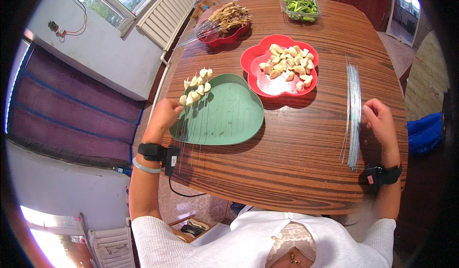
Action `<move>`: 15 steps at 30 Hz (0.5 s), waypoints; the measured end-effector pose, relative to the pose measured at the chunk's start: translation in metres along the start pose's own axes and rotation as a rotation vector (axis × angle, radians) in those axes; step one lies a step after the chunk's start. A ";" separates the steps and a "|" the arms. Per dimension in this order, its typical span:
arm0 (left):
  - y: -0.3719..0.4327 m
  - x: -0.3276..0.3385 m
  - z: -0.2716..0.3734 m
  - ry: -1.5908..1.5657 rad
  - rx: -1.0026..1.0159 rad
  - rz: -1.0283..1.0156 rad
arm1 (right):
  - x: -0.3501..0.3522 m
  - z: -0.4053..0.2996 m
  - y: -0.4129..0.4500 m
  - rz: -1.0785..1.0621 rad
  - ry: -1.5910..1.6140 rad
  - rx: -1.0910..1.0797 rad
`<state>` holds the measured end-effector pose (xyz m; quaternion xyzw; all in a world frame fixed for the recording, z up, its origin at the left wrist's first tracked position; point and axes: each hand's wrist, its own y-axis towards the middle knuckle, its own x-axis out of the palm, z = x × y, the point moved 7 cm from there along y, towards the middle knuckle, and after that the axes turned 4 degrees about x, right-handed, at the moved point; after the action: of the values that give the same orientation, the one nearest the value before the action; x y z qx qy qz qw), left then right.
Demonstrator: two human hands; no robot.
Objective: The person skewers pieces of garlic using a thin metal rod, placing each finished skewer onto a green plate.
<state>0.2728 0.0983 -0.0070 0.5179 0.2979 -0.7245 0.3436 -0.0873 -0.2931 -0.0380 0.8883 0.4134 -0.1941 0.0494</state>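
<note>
My left hand (166, 113) is at the left rim of a green plastic tray (233, 113). Its curled fingertips touch or nearly touch the leftmost of several thin metal skewers (199, 146); whether they grip it is unclear. Pale, peeled-looking food chunks (195, 95) are threaded near the far ends of these skewers, which lie across the tray with their bare ends past its near rim. My right hand (379, 119), fingers curled, is at the right side of a bundle of bare metal skewers (354, 117) on the table. I cannot tell whether it pinches one.
A red flower-shaped plate (265, 85) holds loose pale chunks (287, 61). Behind it, another red dish (233, 38) carries skewered brownish food (231, 16), its skewers jutting left. A clear plastic box (301, 15) of cut green stalks stands on the wooden table's (287, 153) far side.
</note>
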 end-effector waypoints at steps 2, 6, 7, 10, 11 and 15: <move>0.001 -0.002 -0.007 -0.053 -0.107 -0.028 | -0.009 -0.004 -0.002 0.078 -0.237 -0.035; 0.007 -0.022 0.010 -0.007 0.026 0.027 | -0.009 -0.008 -0.004 0.223 -0.696 -0.076; 0.008 -0.029 0.019 -0.016 0.039 0.052 | -0.006 -0.004 -0.001 0.193 -0.723 -0.075; 0.015 -0.036 0.076 -0.063 0.154 0.065 | 0.006 -0.002 0.001 0.116 -0.660 -0.038; 0.015 -0.037 0.112 -0.037 0.263 0.076 | 0.003 0.002 0.002 0.124 -0.660 -0.028; 0.029 -0.007 0.200 -0.053 0.565 0.046 | 0.000 0.013 0.006 0.130 -0.564 -0.014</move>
<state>0.1888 -0.0754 0.0552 0.5806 0.0632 -0.7841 0.2099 -0.0871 -0.3001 -0.0499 0.8235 0.3266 -0.4271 0.1809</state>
